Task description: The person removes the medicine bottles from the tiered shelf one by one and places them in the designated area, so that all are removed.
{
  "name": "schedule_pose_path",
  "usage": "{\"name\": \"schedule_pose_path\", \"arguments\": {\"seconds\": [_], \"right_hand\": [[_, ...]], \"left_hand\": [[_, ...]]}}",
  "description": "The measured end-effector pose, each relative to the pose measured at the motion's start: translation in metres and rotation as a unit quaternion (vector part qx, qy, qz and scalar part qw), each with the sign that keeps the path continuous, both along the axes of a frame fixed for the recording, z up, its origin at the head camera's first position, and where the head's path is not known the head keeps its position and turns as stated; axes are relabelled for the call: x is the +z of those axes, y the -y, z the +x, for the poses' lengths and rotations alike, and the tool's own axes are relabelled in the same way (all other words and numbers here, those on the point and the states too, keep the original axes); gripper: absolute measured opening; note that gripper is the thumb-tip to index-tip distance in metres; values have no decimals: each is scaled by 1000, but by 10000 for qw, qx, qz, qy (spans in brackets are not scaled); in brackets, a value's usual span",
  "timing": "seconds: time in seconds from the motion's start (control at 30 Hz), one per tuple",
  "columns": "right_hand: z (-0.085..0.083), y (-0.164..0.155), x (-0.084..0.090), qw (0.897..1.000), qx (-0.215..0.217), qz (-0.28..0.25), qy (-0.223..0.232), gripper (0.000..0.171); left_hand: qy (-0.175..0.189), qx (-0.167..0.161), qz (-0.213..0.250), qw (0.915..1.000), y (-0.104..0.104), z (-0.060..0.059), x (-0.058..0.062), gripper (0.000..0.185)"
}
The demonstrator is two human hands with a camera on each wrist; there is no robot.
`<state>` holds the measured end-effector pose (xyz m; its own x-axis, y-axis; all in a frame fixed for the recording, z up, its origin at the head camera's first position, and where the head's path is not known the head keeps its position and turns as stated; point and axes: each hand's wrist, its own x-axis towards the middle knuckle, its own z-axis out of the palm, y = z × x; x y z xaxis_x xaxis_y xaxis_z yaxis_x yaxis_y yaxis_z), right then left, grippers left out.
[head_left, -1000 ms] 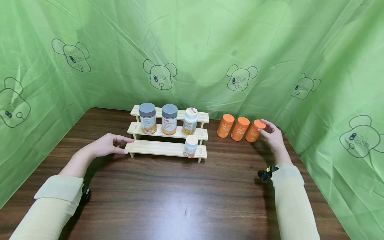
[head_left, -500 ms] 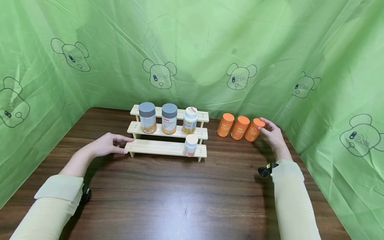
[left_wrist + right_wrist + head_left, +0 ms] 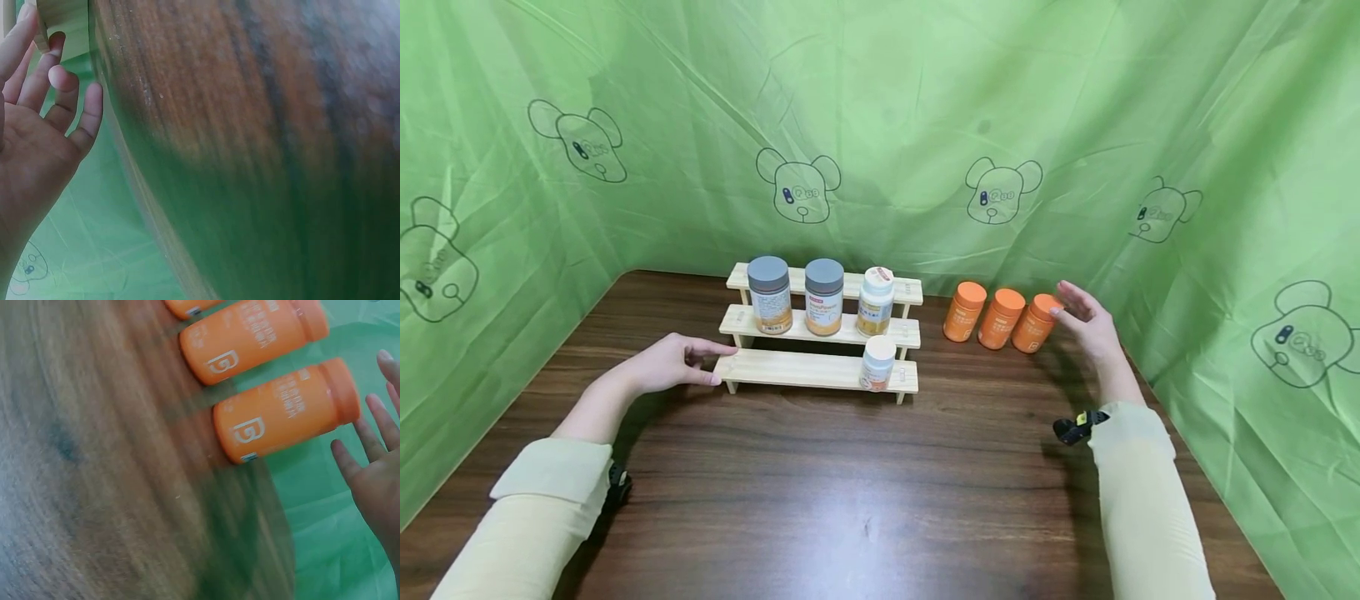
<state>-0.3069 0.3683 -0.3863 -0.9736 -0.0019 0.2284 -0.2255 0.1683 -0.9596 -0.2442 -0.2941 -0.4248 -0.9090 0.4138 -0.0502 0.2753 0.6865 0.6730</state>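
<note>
A three-tier wooden display rack [image 3: 797, 369] stands left of centre in the head view. At the left end of its lowest step, my left hand [image 3: 662, 364] pinches the step between thumb and fingers; the left wrist view shows fingertips on the wood edge [image 3: 41, 28]. Three orange bottles stand in a row right of the rack. My right hand [image 3: 1092, 327] is beside the cap of the rightmost orange bottle [image 3: 1036, 325], fingers spread and holding nothing. In the right wrist view its fingers [image 3: 347, 461] lie just past that cap.
Two grey-lidded jars [image 3: 771, 296] and a white bottle [image 3: 876, 302] stand on the middle step. A smaller white bottle [image 3: 877, 363] is at the lowest step's right end. Green cloth [image 3: 895, 100] surrounds the dark wooden table [image 3: 850, 475].
My right hand has let go of the rightmost orange bottle's cap and moved slightly right, its fingers spreading. The left hand stays at the rack.
</note>
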Motion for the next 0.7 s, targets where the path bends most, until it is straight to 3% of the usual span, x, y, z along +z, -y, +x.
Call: {"name": "schedule_pose_path", "arguments": {"seconds": [0.07, 0.27, 0.47, 0.7], "right_hand": [[-1, -2, 2, 9997, -32, 8, -229, 61], [-1, -6, 10, 9996, -114, -191, -192, 61], [3, 1, 24, 9963, 276, -812, -100, 62], [14, 17, 42, 9950, 444, -890, -90, 60]], "left_hand": [[-1, -10, 3, 10000, 0, 0, 0, 55], [-60, -42, -12, 10000, 1, -2, -2, 55], [-62, -41, -35, 10000, 1, -1, -1, 55], [-12, -23, -31, 10000, 0, 0, 1, 57]]}}
